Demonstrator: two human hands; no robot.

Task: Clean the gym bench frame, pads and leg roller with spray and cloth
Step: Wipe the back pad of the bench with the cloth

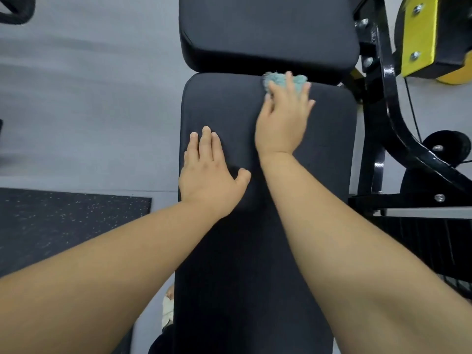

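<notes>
Grey flooring (89,98) flanks the long black padded bench seat (332,154). Right hand (281,123), fingers spread, presses a fluffy teal cloth (278,79) at its far edge; left hand (209,172) rests flat, fingers straight. Pad wiping appears under way; black steel frame (390,118) apparently pending.

Smooth grey floor (89,98); black speckled mat (63,221) lying at left.

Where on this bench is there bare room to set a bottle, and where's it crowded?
Bare: on the long pad, the far-left corner beyond the left hand and the right strip between the right hand and the black frame; the upper pad. Crowded: its middle, under hands and cloth.
</notes>
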